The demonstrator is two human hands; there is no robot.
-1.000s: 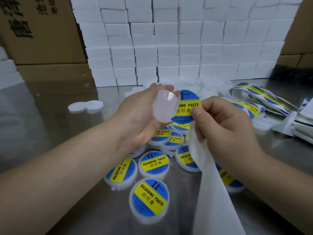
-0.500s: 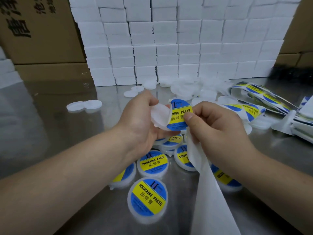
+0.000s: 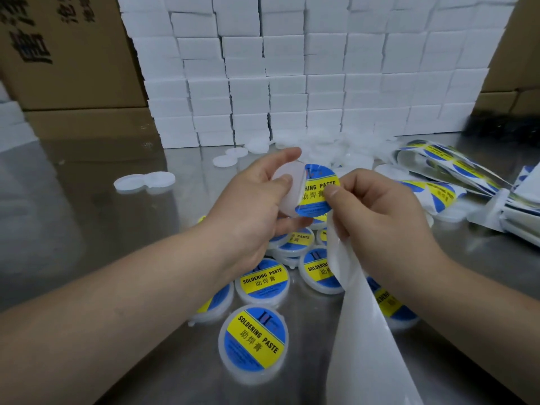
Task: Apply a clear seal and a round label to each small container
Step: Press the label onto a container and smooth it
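Note:
My left hand (image 3: 257,206) grips a small translucent white container (image 3: 287,190) by its edges, tilted towards my right hand. My right hand (image 3: 377,211) pinches a round blue and yellow "SOLDERING PASTE" label (image 3: 317,190) between thumb and finger, right beside the container and touching its face. A strip of white backing paper (image 3: 359,323) hangs from my right hand down to the lower edge. Several labelled containers (image 3: 253,339) lie on the steel table (image 3: 87,235) below my hands.
Unlabelled white containers (image 3: 144,181) lie to the left, and a heap of them (image 3: 336,147) sits behind my hands. Label sheets (image 3: 444,168) pile up at the right. A wall of white boxes (image 3: 292,68) and brown cartons (image 3: 67,54) stand at the back.
Both hands have dropped lower towards the table. The label has come off the backing strip and moved up against the container in my left hand.

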